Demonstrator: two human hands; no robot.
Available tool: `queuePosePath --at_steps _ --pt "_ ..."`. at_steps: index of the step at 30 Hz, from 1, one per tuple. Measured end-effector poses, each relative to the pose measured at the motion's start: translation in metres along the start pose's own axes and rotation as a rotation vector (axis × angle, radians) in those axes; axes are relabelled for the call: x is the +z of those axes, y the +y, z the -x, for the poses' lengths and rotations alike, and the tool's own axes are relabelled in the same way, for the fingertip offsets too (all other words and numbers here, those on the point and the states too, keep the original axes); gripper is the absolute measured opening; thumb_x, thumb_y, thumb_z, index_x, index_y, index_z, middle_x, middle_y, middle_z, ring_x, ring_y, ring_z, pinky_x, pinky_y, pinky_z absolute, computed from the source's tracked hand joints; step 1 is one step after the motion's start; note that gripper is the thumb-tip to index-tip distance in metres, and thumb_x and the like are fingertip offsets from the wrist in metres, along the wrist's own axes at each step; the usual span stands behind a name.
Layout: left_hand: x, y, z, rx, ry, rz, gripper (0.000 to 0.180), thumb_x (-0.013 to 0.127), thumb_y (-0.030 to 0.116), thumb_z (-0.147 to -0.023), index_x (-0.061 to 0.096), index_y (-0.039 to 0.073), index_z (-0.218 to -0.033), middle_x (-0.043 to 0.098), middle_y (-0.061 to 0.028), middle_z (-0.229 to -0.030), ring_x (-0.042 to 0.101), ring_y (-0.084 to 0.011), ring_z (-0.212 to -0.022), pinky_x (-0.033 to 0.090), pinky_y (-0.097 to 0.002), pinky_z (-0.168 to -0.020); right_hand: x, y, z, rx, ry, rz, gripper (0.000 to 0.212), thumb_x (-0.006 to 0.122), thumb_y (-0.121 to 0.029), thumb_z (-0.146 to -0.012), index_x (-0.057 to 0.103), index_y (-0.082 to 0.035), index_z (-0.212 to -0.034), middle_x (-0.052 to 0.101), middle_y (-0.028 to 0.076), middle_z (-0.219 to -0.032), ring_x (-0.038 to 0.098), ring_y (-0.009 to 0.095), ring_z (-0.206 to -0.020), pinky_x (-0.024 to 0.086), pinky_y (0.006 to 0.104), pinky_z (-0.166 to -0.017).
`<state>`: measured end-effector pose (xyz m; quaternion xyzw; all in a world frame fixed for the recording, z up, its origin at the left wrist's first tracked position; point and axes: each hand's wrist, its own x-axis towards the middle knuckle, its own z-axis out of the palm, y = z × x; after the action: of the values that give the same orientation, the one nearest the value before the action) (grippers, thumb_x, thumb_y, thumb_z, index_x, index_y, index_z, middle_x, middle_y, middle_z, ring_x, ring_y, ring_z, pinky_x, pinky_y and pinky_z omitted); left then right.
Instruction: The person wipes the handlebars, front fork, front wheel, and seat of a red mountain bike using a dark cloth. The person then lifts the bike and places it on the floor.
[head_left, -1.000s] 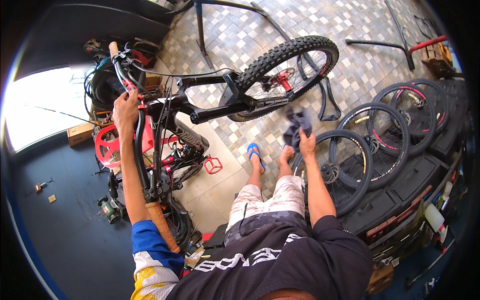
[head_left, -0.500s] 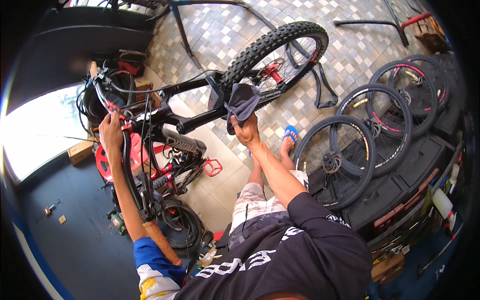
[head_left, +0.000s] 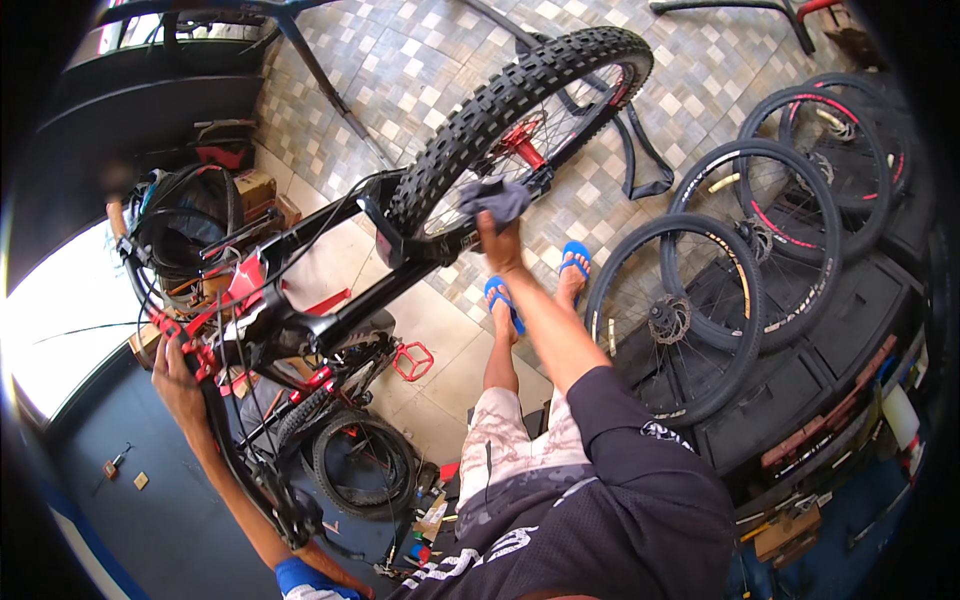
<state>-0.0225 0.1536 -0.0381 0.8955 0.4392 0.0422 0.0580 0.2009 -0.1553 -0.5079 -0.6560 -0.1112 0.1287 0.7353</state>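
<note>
A mountain bike's front end spans the view, with its handlebar (head_left: 140, 270) at the left and its knobby front wheel (head_left: 560, 85) toward the top. My left hand (head_left: 178, 385) is closed round the handlebar beside its red clamps (head_left: 185, 335). In my right hand (head_left: 498, 243) is a bunched grey cloth (head_left: 495, 200), pressed to the lower leg of the black suspension fork (head_left: 400, 280). Part of that leg is hidden behind the cloth and hand. The red hub (head_left: 522, 145) lies just beyond the cloth.
Several loose bicycle wheels (head_left: 672, 320) lean over black cases (head_left: 790, 390) on the right. Below the bike are a red pedal (head_left: 412, 362) and another tyre (head_left: 365, 460). A dark metal stand (head_left: 310, 70) rises at the back; a black strap (head_left: 640, 160) lies on the tiled floor.
The handlebar and fork have swung left and nearer, my left hand going with them. My right hand has slid the cloth along the fork leg toward the hub.
</note>
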Motion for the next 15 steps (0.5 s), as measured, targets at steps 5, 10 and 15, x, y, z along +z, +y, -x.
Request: queuePosePath --at_steps 5,10,15 --pt "-0.006 0.036 0.012 -0.252 0.086 0.130 0.044 0.052 0.029 -0.107 0.062 -0.008 -0.129 0.070 -0.0096 -0.094 0.064 -0.0108 -0.081 0.051 -0.0281 -0.071 -0.067 0.077 -0.036 0.050 -0.071 0.294 0.038 0.051 -0.030 -0.105 0.068 0.002 -0.115 0.070 0.021 -0.116 0.065 0.037 -0.109 0.048 0.0450 -0.099" --pt "0.002 0.061 0.016 -0.329 0.033 0.179 0.043 0.051 0.028 -0.107 0.061 -0.007 -0.131 0.069 -0.0054 -0.088 0.060 -0.0080 -0.074 0.047 -0.0248 -0.065 0.005 0.038 0.049 0.545 0.042 -0.010 0.046 0.057 -0.034 -0.103 0.059 0.002 -0.130 0.063 0.020 -0.128 0.059 0.037 -0.118 0.042 0.0436 -0.108" --pt "-0.007 0.042 0.044 -0.395 0.067 0.130 0.043 0.051 0.027 -0.107 0.060 -0.006 -0.132 0.070 -0.0041 -0.088 0.059 -0.0061 -0.074 0.048 -0.0233 -0.066 0.028 -0.042 0.092 0.160 -0.157 0.040 0.050 0.061 -0.030 -0.099 0.052 0.000 -0.138 0.053 0.020 -0.140 0.050 0.037 -0.131 0.032 0.0445 -0.116"
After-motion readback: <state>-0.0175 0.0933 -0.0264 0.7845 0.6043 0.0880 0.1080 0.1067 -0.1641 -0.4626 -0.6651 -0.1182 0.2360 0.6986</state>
